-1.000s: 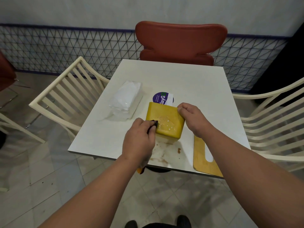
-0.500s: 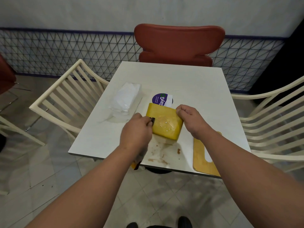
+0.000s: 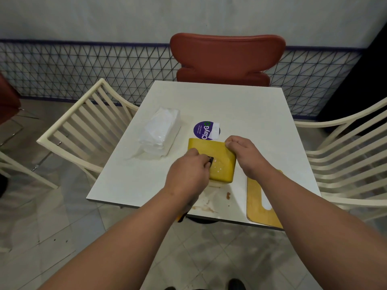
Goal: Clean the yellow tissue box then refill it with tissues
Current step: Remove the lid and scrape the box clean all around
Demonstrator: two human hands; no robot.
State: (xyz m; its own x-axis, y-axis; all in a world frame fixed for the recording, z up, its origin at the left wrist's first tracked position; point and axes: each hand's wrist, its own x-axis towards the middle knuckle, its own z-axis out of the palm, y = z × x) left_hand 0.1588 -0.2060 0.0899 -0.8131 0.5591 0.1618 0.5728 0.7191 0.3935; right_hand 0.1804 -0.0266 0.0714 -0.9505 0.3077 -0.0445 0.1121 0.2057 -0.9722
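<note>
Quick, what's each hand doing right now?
Left hand: closed on a small dark tool against the yellow tissue box.
Right hand: gripping the box's far right edge.

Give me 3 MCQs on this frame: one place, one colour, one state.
1. The tissue pack lies where, relative to the yellow tissue box?
A) far-left of it B) on top of it C) under the table

2. Colour of the chair at the table's far side?
A) white B) red C) blue

3. The right hand is
A) off the table B) flat on the lid C) gripping the box

Answers: 1 A, the pack lies apart on the tabletop; 2 B, red backrest; 3 C, fingers curl over the box's edge.
</note>
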